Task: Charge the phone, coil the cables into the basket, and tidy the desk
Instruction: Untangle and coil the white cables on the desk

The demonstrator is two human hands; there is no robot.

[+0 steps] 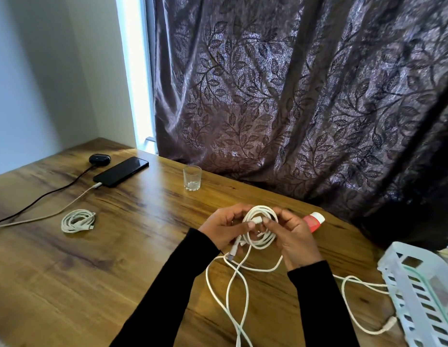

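Both my hands hold a white cable (pixel 261 227) above the wooden desk (pixel 133 246), partly wound into loops. My left hand (pixel 224 227) grips the loops on the left side. My right hand (pixel 294 236) pinches the loops from the right, thumb near a plug. Loose lengths of this cable hang down and trail right toward a white slatted basket (pixel 418 291). A second white cable (pixel 77 220) lies coiled on the desk at left. The black phone (pixel 121 171) lies at the far left with a white charging cable (pixel 75 200) plugged into it.
A small empty glass (pixel 192 178) stands mid-desk near the curtain. A black earbuds case (pixel 100 159) with a dark cord sits behind the phone. A red and white tube (pixel 315 221) lies just beyond my right hand. The dark patterned curtain (pixel 305 96) hangs along the desk's far edge.
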